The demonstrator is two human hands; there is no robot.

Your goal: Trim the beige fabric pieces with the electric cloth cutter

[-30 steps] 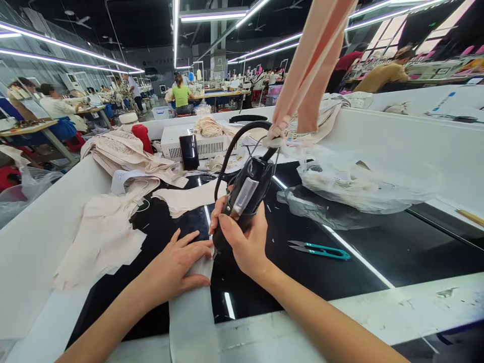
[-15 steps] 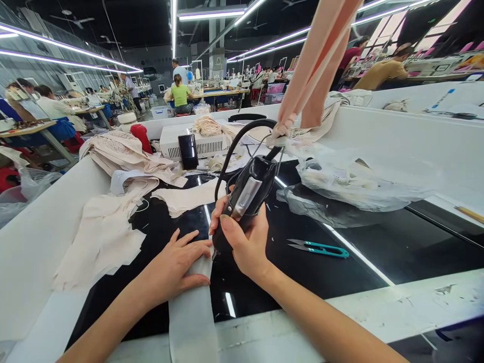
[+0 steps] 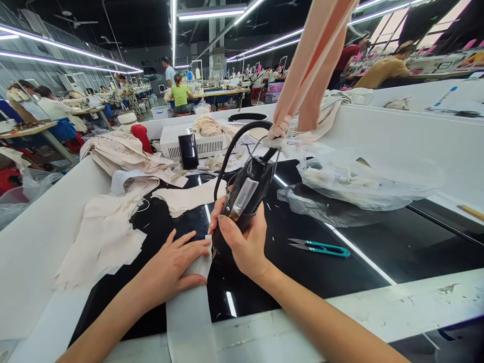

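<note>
My left hand (image 3: 172, 267) lies flat with spread fingers on a pale, whitish fabric strip (image 3: 189, 320), pressing it to the glossy black tabletop. The strip runs down over the table's front edge, and a small white end shows by the fingertips. My right hand (image 3: 245, 242) grips a black corded hand tool (image 3: 242, 196) with a metal plate on its side. Its tip points down at the strip's right edge; whether it touches is hard to see. A pink fabric tie (image 3: 298, 75) holds the tool's top from above. Right of it lie teal thread snips (image 3: 321, 248).
Cream fabric pieces (image 3: 100, 227) lie on the left, and another piece (image 3: 189, 196) lies ahead. A phone (image 3: 188, 151) leans against a white vented box (image 3: 212, 146). A clear plastic bag (image 3: 363, 181) of scraps sits on the right. White side walls border the table; people work beyond.
My left hand and the strip have shifted slightly left, and the strip's small white end now shows by the fingertips. My right hand and the tool have moved slightly left too.
</note>
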